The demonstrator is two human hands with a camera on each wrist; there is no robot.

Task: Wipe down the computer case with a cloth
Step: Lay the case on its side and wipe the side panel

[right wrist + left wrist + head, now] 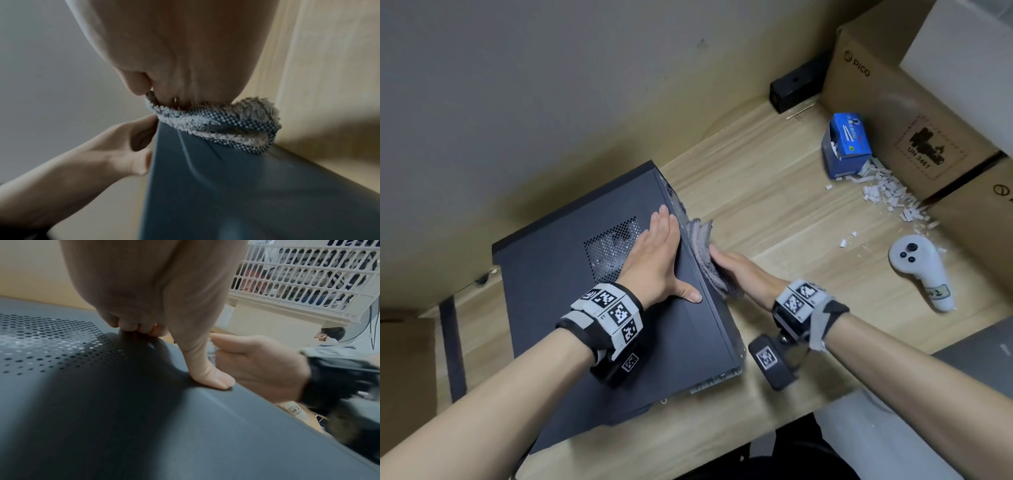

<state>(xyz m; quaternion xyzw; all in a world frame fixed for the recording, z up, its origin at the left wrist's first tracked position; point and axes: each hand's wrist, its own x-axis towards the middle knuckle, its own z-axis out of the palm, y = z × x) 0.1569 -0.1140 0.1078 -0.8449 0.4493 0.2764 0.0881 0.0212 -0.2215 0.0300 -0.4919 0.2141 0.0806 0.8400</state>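
Two hands are placed on the dark grey metal computer case (558, 291) lying on the pale wooden counter (774, 205): the left hand (657, 260) is spread flat on top, and a fluffy grey cloth (705, 253) is gripped by the right hand (739, 270) against its long right edge.

2 grey-and-black wristbands (606, 313) with black-and-white square markers; black camera (772, 365) under each wrist

— Dark grey metal computer case (544, 291)?
— Flat on the wooden desk (774, 205), vented side up, skewed to the desk's edge.
— Grey fluffy checked-back cloth (703, 255)?
— Bunched, pressed against the case's right side, toward its far end.
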